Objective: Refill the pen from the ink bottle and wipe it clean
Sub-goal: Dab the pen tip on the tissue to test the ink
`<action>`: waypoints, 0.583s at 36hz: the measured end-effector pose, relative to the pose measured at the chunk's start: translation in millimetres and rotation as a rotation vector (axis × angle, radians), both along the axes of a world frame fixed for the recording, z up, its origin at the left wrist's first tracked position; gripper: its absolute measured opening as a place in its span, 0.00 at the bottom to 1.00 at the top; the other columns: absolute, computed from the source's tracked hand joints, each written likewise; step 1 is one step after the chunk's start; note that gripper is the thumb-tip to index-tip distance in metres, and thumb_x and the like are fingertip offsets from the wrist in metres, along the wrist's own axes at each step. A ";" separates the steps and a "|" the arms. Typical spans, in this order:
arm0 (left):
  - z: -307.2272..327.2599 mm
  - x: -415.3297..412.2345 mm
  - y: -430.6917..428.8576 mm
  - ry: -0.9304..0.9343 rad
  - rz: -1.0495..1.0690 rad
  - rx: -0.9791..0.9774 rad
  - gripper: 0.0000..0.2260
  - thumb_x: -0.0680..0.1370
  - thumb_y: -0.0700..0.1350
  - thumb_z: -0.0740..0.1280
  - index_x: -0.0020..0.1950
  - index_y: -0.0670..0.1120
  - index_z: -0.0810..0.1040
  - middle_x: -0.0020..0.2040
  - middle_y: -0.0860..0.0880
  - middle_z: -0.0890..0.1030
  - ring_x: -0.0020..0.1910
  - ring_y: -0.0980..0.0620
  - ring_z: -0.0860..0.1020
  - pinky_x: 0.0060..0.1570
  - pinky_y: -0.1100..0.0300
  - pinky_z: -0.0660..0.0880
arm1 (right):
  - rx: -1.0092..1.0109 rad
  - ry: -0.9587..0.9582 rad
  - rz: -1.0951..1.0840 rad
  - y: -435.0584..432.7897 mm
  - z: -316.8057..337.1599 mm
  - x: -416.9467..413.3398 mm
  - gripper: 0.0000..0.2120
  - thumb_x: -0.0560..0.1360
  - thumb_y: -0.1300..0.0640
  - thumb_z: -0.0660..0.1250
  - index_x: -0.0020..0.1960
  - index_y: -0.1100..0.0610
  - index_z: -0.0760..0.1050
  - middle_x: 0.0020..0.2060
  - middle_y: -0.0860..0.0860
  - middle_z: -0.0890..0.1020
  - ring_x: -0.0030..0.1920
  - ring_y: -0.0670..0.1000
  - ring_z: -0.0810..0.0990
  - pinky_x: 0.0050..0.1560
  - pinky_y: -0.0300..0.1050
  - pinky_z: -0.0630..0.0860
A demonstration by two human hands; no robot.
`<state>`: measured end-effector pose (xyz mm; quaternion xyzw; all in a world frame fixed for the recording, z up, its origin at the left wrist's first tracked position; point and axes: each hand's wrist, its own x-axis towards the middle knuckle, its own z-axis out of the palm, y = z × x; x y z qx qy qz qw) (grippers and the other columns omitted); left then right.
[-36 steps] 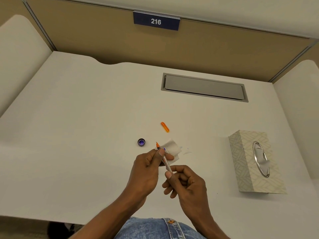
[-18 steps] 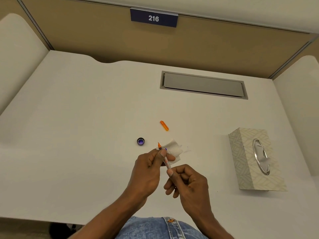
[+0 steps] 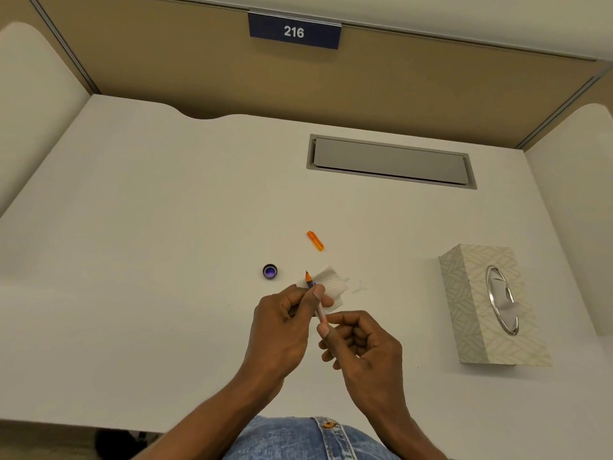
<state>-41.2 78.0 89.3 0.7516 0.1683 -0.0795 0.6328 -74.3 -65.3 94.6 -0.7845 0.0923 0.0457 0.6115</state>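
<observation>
Over the white counter (image 3: 166,227), fingers of the left hand (image 3: 282,330) are gripping the pen (image 3: 309,281) near its nib, against a tissue (image 3: 335,283); the right hand (image 3: 361,346) is pinching its tail end (probably twisting the filler). Gentle wiping is coming next.

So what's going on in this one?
A person at a white desk holds a pen in both hands: the left hand grips it near the orange nib end, the right hand pinches the back end. A folded tissue sits just behind the nib; whether the left hand holds it is unclear. An orange cap and a small round dark container with purple inside lie beyond, a tissue box to the right.
</observation>
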 end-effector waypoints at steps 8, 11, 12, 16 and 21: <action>2.1 -3.9 -2.3 -0.005 0.026 -0.002 0.10 0.81 0.54 0.71 0.48 0.52 0.91 0.43 0.69 0.87 0.47 0.71 0.85 0.46 0.72 0.79 | -0.181 -0.193 -0.033 -0.9 -5.4 -1.5 0.15 0.69 0.41 0.79 0.51 0.46 0.82 0.37 0.43 0.86 0.37 0.50 0.86 0.36 0.33 0.79; 2.9 -7.0 -6.2 -0.026 0.045 -0.001 0.11 0.79 0.54 0.73 0.44 0.51 0.91 0.43 0.63 0.89 0.45 0.66 0.86 0.43 0.73 0.78 | -0.234 -0.275 -0.043 0.4 -7.5 -1.2 0.14 0.72 0.42 0.79 0.51 0.49 0.82 0.38 0.40 0.86 0.38 0.47 0.85 0.35 0.33 0.79; 3.1 -8.2 -7.3 -0.025 0.047 -0.006 0.11 0.79 0.54 0.73 0.43 0.51 0.91 0.43 0.61 0.89 0.45 0.64 0.87 0.43 0.73 0.79 | -0.263 -0.308 -0.043 0.7 -8.6 -1.0 0.14 0.73 0.42 0.79 0.52 0.49 0.83 0.40 0.38 0.85 0.38 0.45 0.85 0.35 0.33 0.80; 6.8 -11.8 -11.4 -0.010 0.033 -0.041 0.09 0.78 0.55 0.73 0.44 0.55 0.91 0.45 0.62 0.89 0.47 0.63 0.87 0.46 0.72 0.80 | -0.340 -0.373 -0.059 0.8 -14.4 -1.2 0.12 0.74 0.45 0.77 0.52 0.51 0.84 0.42 0.40 0.86 0.40 0.43 0.84 0.34 0.34 0.81; 9.2 -14.9 -14.4 0.016 0.027 -0.028 0.08 0.78 0.56 0.74 0.41 0.57 0.90 0.41 0.64 0.89 0.45 0.65 0.87 0.43 0.73 0.79 | -0.373 -0.356 -0.115 0.4 -20.0 -5.8 0.09 0.75 0.47 0.77 0.50 0.50 0.84 0.42 0.39 0.86 0.40 0.43 0.85 0.32 0.40 0.82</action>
